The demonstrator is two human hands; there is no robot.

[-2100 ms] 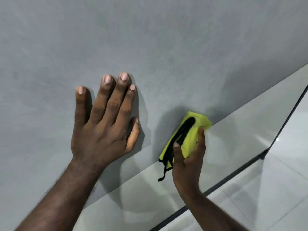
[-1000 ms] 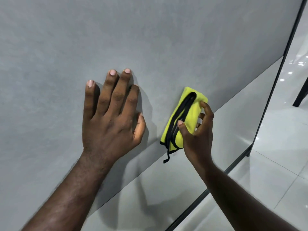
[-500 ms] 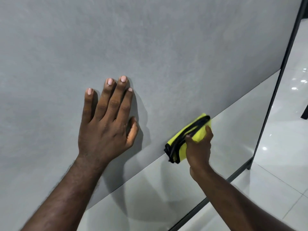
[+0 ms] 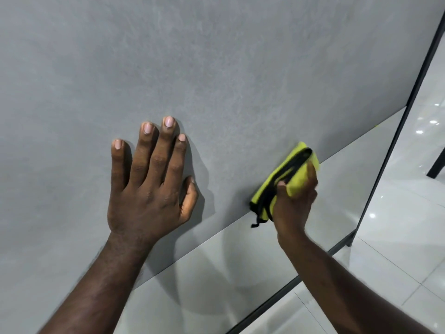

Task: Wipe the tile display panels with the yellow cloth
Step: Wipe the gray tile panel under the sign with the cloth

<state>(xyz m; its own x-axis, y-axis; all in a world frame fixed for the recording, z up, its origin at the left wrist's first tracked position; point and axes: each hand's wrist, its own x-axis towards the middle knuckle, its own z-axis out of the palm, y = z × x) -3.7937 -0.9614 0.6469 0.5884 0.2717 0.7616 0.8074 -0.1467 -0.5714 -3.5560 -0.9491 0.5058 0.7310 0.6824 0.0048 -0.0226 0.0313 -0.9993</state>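
Grey matt tile panel (image 4: 216, 68) fills most of the view, tilted, and its lower edge meets a paler glossy panel (image 4: 240, 268) that carries soft shadows of both arms. A thin black frame (image 4: 412, 92) runs down the right edge of the panels, with shiny white floor tiles (image 4: 397, 237) beyond it showing bright spots of reflected light. The left hand (image 4: 149, 189) lies flat on the grey panel near the middle, its grip wide, fingers straight and slightly spread, thumb tucked against the side. The right hand (image 4: 293, 206) is at the grey panel's lower edge, its grip closed round the folded yellow cloth (image 4: 298, 182), which is pressed to the panel just above the seam. The thumb (image 4: 280, 186) shows on the black trim; the other fingers are mostly hidden behind the folds, and the hand covers the cloth's near part. A short black strand hangs from the cloth's lower corner. The cloth and right hand look a little blurred. Both forearms are cut off at the bottom border, and a dark leg (image 4: 437, 162) of some furniture is cut off at the right border
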